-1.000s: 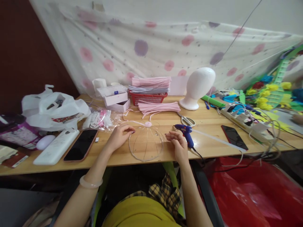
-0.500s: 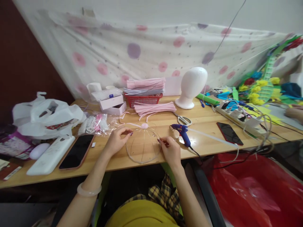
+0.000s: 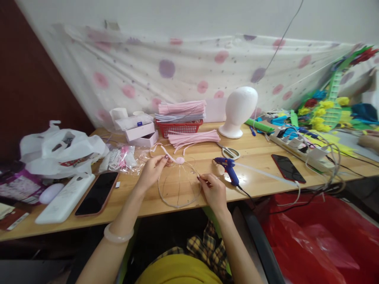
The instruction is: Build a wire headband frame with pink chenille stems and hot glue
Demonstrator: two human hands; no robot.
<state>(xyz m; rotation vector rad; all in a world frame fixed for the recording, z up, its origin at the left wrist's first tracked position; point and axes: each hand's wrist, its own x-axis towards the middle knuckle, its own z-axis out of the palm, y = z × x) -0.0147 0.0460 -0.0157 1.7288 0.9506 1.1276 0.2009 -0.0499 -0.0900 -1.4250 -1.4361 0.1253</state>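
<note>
A round wire frame [image 3: 177,206] with thin ribs lies at the front of the table, a small pink disc [image 3: 179,160] at its top. From the disc a pale pink strip [image 3: 173,159] runs to the left. My left hand [image 3: 154,171] pinches this strip between thumb and fingertips, left of the disc. On the frame's right side, my right hand [image 3: 213,191] has its fingertips closed on the wire. A blue glue gun [image 3: 229,169] rests to the right of my right hand, with scissors [image 3: 229,152] behind it.
Pink pipe cleaners [image 3: 194,137] lie before a red basket [image 3: 180,128]. A white foam head [image 3: 240,110] stands at the back. Phones [image 3: 97,193] lie on both sides, and a power strip [image 3: 299,148] with cables is on the right. Another person's hand [image 3: 368,140] shows at the right edge.
My left hand has moved slightly up and right and now pinches the pink strip, which is raised and bent. My right hand stays at the frame's right side.
</note>
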